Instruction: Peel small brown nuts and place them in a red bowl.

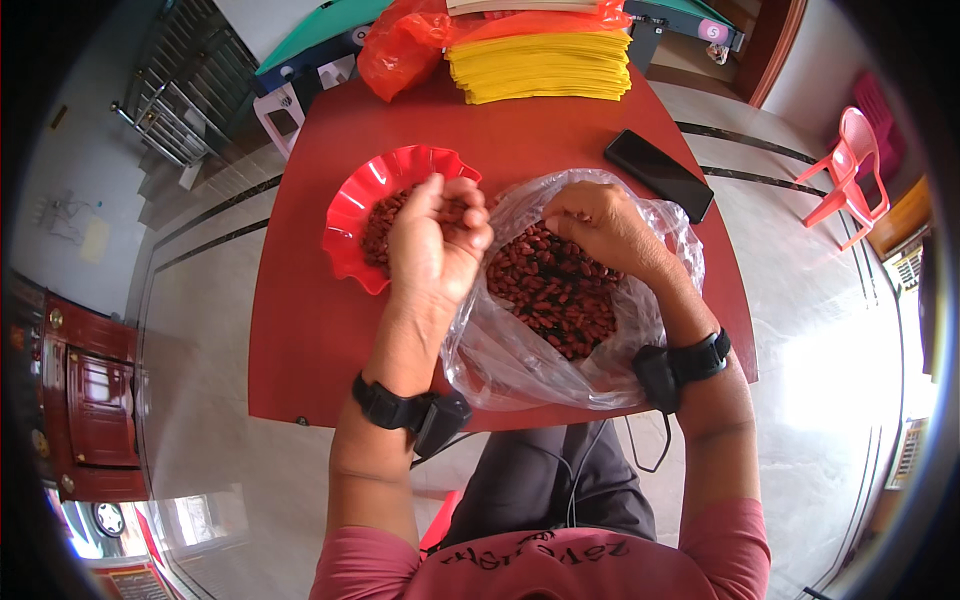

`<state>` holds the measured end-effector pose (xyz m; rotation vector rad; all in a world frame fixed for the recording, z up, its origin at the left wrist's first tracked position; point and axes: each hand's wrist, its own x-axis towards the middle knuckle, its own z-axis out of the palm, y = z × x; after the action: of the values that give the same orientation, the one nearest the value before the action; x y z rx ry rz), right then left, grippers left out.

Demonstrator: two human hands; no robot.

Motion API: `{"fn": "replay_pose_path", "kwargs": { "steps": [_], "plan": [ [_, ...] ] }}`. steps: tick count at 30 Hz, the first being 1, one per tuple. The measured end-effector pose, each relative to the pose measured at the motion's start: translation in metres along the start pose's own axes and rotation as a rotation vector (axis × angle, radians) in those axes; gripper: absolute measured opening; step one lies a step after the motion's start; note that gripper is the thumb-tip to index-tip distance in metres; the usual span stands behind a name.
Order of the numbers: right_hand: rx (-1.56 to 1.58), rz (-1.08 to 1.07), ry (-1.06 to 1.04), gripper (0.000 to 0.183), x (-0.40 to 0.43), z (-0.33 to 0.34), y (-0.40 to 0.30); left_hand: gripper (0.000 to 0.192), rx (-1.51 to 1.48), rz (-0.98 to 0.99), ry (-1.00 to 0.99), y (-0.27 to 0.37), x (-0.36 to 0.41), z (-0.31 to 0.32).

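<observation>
My left hand (439,244) is turned palm up over the near right side of a red fluted bowl (352,199). Its fingers curl around a few reddish kernels, partly hidden by the fingertips. In the bowl lie dark red kernels (382,217) that look like red-skinned peanuts or beans. Beside it, a clear plastic bag (510,367) stands with its mouth spread wide, holding many more of these kernels (555,292). My right hand (600,221) is over the bag's far right part, knuckles up and thumb against the bent fingers. Whether something sits in that pinch is hidden.
On the red table (337,360), a black smartphone (660,174) lies right of the bag. A stack of yellow cloths or sheets (540,67) and a red plastic bag (401,49) occupy the far edge. Cables (574,480) hang from my wrist straps. A pink chair (851,180) stands right.
</observation>
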<state>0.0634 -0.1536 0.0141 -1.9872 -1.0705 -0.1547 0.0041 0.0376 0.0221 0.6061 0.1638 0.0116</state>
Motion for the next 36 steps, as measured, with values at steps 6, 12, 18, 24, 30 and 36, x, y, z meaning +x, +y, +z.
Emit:
{"fn": "replay_pose_path", "kwargs": {
  "steps": [6, 12, 18, 24, 30, 36],
  "plan": [
    [-0.06, -0.101, -0.225, 0.02, -0.003, 0.004, 0.004, 0.023, 0.162, 0.443, 0.347, 0.029, 0.007, -0.006],
    [-0.122, -0.099, -0.292, 0.035, -0.008, 0.01, 0.003, 0.022, 0.401, 0.586, 0.437, 0.035, 0.007, -0.009],
    [-0.194, -0.091, -0.395, 0.063, -0.011, 0.018, -0.006, 0.02, 0.341, 0.537, 0.212, 0.025, 0.003, -0.006],
    [-0.348, -0.238, -0.464, 0.072, -0.012, 0.021, -0.013, 0.029, 0.335, 0.006, -0.146, -0.004, -0.003, 0.009],
    [-0.312, -0.157, -0.495, 0.047, -0.008, 0.018, -0.017, 0.027, 0.362, -0.083, -0.123, -0.019, -0.001, 0.006],
    [-0.083, -0.093, -0.254, 0.02, -0.004, 0.013, 0.003, 0.025, 0.321, -0.104, -0.039, -0.019, 0.001, 0.004]
  ]
}}
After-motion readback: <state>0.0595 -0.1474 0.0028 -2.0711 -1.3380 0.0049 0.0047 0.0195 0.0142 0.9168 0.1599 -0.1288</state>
